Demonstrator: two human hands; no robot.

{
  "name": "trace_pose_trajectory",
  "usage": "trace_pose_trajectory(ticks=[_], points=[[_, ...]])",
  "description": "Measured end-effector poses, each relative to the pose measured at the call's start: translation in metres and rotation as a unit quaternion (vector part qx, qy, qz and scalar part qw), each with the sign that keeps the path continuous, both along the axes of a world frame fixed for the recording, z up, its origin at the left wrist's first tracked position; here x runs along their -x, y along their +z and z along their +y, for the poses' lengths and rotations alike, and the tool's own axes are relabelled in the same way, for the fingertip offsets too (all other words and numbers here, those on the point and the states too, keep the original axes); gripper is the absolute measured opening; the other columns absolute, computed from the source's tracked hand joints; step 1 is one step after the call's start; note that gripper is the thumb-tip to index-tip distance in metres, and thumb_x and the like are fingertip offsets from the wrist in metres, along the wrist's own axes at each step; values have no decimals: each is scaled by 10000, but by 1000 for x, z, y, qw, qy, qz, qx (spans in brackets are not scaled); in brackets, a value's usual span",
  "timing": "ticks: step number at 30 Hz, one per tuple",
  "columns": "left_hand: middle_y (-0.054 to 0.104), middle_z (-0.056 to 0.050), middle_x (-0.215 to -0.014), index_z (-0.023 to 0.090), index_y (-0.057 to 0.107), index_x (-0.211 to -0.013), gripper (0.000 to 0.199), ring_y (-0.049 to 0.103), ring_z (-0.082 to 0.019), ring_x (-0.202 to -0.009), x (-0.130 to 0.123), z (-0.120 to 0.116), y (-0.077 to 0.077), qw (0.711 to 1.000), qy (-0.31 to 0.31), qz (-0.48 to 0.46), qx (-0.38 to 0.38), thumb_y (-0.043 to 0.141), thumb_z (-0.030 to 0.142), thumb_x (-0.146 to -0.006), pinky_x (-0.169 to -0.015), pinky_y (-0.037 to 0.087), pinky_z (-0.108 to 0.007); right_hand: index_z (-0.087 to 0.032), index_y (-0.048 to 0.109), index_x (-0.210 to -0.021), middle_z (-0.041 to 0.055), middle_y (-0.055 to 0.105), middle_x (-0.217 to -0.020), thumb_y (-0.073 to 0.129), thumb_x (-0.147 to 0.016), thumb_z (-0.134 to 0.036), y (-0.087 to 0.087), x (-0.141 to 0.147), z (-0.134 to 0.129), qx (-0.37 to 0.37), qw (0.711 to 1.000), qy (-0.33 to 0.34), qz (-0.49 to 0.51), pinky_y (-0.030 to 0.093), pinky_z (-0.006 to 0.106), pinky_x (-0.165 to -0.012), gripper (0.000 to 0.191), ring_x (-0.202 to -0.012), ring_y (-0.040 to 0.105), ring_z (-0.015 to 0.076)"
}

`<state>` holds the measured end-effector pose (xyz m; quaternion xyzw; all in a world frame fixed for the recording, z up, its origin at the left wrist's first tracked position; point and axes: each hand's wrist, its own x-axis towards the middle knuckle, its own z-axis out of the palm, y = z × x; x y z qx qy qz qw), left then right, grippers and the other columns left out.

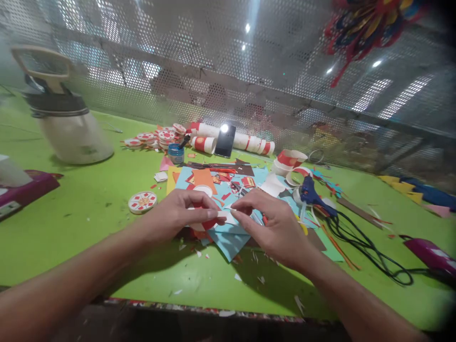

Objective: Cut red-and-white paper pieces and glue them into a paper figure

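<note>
My left hand (pixel 183 209) pinches a small piece of white paper (pixel 229 218) between thumb and forefinger. On the paper's other side my right hand (pixel 272 221) is closed too, thumb and fingertip at its edge. Beneath both hands lies a pile of coloured paper, with light blue sheets (pixel 230 244) and an orange piece (pixel 204 179). Red and white scraps are strewn over it. Left of my left hand rests a round white disc with red pieces (pixel 142 202). To the right of my right hand is a blue glue gun (pixel 313 192).
Behind the pile stand a blue jar (pixel 175 153), stacked red-and-white discs (pixel 166 137), a phone (pixel 225 141) and paper cups (pixel 204 144). A large white pot with a handle (pixel 71 128) is at left. The glue gun's black cord (pixel 370 249) loops across the right side.
</note>
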<state>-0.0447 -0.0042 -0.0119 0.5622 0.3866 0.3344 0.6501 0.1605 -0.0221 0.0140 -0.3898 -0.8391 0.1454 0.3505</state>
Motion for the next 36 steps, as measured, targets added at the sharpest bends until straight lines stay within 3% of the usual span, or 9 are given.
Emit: trace_pose_trajectory(ticks=[11,15,19,24,29,36], points=[[637,17,-669,181,689,-747,210,564,-99,-575,0,0,0,999,1,37,-22,713,389,-745,-527,416,-200,-143,662,-794,47,642,-775,554,-806,-138,-5,9,-4,207,970,23,122,455,300,-641,109,-715,573,165],[604,25,-638,179,687,-739,228,541,-91,-553,-4,-3,0,999,4,44,-25,702,407,-751,-508,419,-194,-148,674,-744,31,641,-700,628,-813,-240,-10,13,-6,199,967,-10,160,445,293,-605,124,-649,550,153],[654,-4,-700,181,709,-784,260,568,-110,-574,-4,-3,3,996,15,74,-37,673,439,-772,-521,444,-216,-165,675,-745,0,640,-694,638,-813,-217,-7,5,0,198,964,-40,171,442,261,-600,93,-643,554,128],[708,-48,-818,187,703,-864,261,624,-163,-654,4,6,-3,991,28,125,-33,613,425,-805,-570,482,-264,-163,652,-689,-4,631,-638,665,-785,-289,-15,-14,25,262,950,-129,113,425,253,-537,158,-566,539,115],[695,-40,-741,176,694,-855,188,559,-138,-559,2,8,-6,977,-10,200,-71,580,306,-780,-498,413,-237,-146,657,-623,-14,588,-567,677,-747,-207,-27,-14,34,277,953,-117,35,377,232,-477,140,-524,487,105],[649,-25,-674,164,682,-856,200,501,-120,-507,-2,6,-4,971,-22,229,-57,545,280,-768,-467,366,-225,-128,728,-694,25,632,-678,646,-783,-88,-28,-6,33,182,977,-104,-25,411,269,-604,127,-624,526,128]])
